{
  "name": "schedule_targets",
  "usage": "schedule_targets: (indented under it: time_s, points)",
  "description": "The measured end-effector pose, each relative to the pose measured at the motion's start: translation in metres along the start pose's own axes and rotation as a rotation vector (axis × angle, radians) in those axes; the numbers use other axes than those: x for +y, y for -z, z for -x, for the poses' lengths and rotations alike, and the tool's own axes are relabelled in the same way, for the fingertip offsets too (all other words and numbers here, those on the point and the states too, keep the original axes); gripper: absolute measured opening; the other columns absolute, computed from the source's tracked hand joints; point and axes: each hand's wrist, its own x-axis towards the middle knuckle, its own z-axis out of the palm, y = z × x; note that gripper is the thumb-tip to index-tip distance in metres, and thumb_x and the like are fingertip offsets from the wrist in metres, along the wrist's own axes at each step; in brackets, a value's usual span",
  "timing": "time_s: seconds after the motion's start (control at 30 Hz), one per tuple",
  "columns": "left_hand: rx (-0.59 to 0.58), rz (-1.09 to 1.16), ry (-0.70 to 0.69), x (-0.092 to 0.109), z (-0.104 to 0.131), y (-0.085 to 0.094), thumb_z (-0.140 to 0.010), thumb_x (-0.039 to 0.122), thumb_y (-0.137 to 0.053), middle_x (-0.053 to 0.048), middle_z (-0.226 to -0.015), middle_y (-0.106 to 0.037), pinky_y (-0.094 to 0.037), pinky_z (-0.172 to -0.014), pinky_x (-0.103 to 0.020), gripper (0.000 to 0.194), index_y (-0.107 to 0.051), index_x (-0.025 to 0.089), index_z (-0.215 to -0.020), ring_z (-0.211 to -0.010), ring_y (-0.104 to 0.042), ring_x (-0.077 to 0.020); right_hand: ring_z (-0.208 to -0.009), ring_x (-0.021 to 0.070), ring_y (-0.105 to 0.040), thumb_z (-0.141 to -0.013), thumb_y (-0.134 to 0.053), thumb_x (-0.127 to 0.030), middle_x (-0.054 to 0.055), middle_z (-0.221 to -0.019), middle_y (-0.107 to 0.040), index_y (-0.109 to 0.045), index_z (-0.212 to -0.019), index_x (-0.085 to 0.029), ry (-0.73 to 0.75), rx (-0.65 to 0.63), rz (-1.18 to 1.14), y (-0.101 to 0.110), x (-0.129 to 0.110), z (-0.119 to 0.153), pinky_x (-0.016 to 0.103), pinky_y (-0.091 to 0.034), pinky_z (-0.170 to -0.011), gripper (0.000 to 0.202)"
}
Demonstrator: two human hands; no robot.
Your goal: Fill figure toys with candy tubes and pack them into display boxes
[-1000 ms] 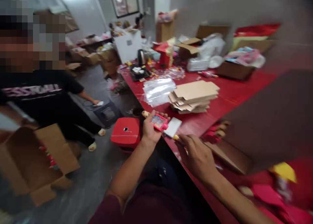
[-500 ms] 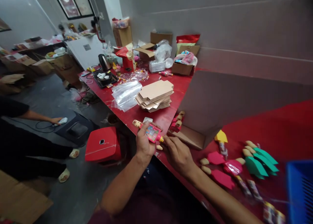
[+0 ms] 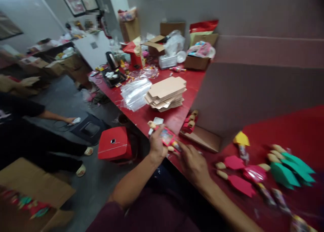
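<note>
My left hand (image 3: pixel 157 145) is closed around a pink toy (image 3: pixel 167 137) with a picture panel on its face and a beige knob at its upper left end. At the toy's lower right end is a small printed tube (image 3: pixel 176 145) with a yellow tip. The fingers of my right hand (image 3: pixel 193 163) are bent around the outer end of this tube, somewhat blurred. Just below the toy, a beige knob (image 3: pixel 171 148) shows at the table edge. Behind it lies a small white object (image 3: pixel 158 120).
Flat brown cardboard pieces (image 3: pixel 167 88) are stacked beside clear plastic bags (image 3: pixel 135 93). Pink pieces (image 3: pixel 240 184) and green pieces (image 3: pixel 285 173) with beige knobs lie at right. A red box (image 3: pixel 115 144) stands left of the table. Another person's hand (image 3: pixel 71 120) holds a white object.
The view has shifted, bringing an open carton into sight at lower left. My right hand has moved slightly away from the toy, and more of the printed tube shows between them.
</note>
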Motion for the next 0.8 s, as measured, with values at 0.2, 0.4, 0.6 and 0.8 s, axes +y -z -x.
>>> schedule_targets:
  time_s: [0.2,0.4,0.6,0.8]
  points:
    - [-0.22,-0.049,-0.047,0.004,0.019,-0.006,-0.061,0.029,-0.079,0.0,-0.065,-0.064,-0.054,-0.071,-0.033,0.029,-0.057,0.018,-0.077,-0.068,-0.068,-0.021,-0.033,0.0083,-0.022,-0.093,-0.035,-0.063,-0.004,-0.047,-0.041,-0.058,-0.073,-0.017,-0.514,-0.275,-0.334,-0.002,-0.01,0.006,0.022,-0.025,-0.029,0.055]
    - [-0.235,-0.038,-0.047,0.004,0.018,-0.008,-0.065,0.028,-0.077,0.0,-0.067,-0.065,-0.055,-0.073,-0.033,0.025,-0.057,0.017,-0.077,-0.066,-0.068,-0.0185,-0.074,0.0211,-0.06,-0.082,-0.064,-0.054,0.01,-0.083,-0.066,-0.065,-0.104,-0.015,0.058,0.096,0.136,0.003,-0.005,0.02,0.035,-0.053,-0.069,0.045]
    - [-0.304,-0.04,0.011,-0.004,0.021,-0.004,-0.067,0.025,-0.073,-0.001,-0.067,-0.064,-0.056,-0.074,-0.034,0.02,-0.057,0.018,-0.076,-0.065,-0.066,-0.0175,-0.043,0.0094,-0.036,-0.095,-0.038,-0.059,-0.002,-0.056,-0.046,-0.064,-0.089,-0.014,-0.306,-0.166,-0.251,0.003,-0.015,0.027,0.022,-0.037,-0.042,0.052]
    - [-0.251,-0.035,0.103,-0.007,0.014,-0.003,-0.066,0.025,-0.07,0.001,-0.064,-0.061,-0.055,-0.075,-0.035,0.02,-0.054,0.018,-0.074,-0.072,-0.068,-0.0205,-0.063,0.0173,-0.055,-0.086,-0.056,-0.061,0.008,-0.077,-0.062,-0.064,-0.099,-0.015,-0.094,0.003,0.045,0.003,-0.009,0.028,0.028,-0.047,-0.056,0.049]
